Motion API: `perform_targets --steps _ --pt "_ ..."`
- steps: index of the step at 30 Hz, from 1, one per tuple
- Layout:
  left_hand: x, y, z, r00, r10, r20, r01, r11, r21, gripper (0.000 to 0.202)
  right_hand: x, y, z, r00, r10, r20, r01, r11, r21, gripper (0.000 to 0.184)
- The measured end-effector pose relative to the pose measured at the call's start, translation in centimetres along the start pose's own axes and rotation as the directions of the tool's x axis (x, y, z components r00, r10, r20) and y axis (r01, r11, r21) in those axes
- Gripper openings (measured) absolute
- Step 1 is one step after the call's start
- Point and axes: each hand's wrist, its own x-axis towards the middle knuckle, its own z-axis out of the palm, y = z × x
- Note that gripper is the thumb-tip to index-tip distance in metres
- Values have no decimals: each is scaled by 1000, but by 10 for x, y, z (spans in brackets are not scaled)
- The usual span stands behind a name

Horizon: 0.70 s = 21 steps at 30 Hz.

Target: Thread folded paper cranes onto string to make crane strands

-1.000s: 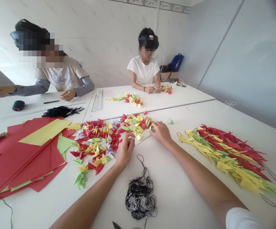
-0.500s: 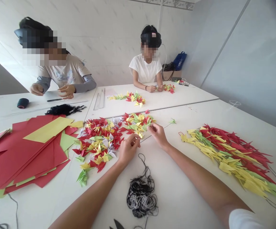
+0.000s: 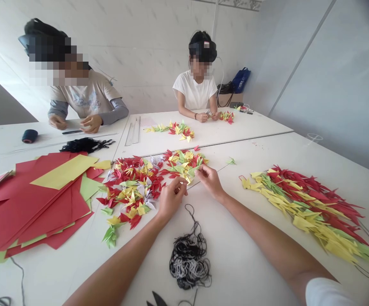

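My right hand (image 3: 210, 182) is closed in a pinch, its fingertips on a light green paper crane (image 3: 192, 172). Just left of it, my left hand (image 3: 172, 196) has thumb and fingers pressed together; whatever they hold is too small to make out. Both hands are over the near edge of a pile of red, yellow and green paper cranes (image 3: 184, 159). A larger heap of cranes (image 3: 133, 180), some pale lilac, spreads to the left. Between my forearms lies a tangle of black and grey cord (image 3: 189, 261).
Strung cranes (image 3: 302, 204) lie at right. Red paper sheets (image 3: 41, 204) are stacked at left, near black threads (image 3: 87, 145) and a thread spool (image 3: 29, 136). Dark blades (image 3: 156, 298) poke in at the bottom edge. Two people (image 3: 89, 95) (image 3: 194, 91) sit across the table.
My right hand has shifted slightly left and down, closer to my left hand, with the green crane at its fingertips. The person at left has brought their hands closer together.
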Motion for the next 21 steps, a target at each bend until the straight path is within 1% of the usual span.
perform_targets --steps 7,16,21 --pt "0 0 0 1000 -11 -3 11 1000 -11 14 0 2 0 1000 6 -7 -6 1000 -15 32" --pt "0 0 0 1000 -3 -6 3 1000 4 14 0 3 0 1000 4 -11 -4 1000 -1 32" --pt "1 2 -1 1000 -21 -1 21 1000 3 14 0 3 1 1000 0 -9 0 1000 14 32"
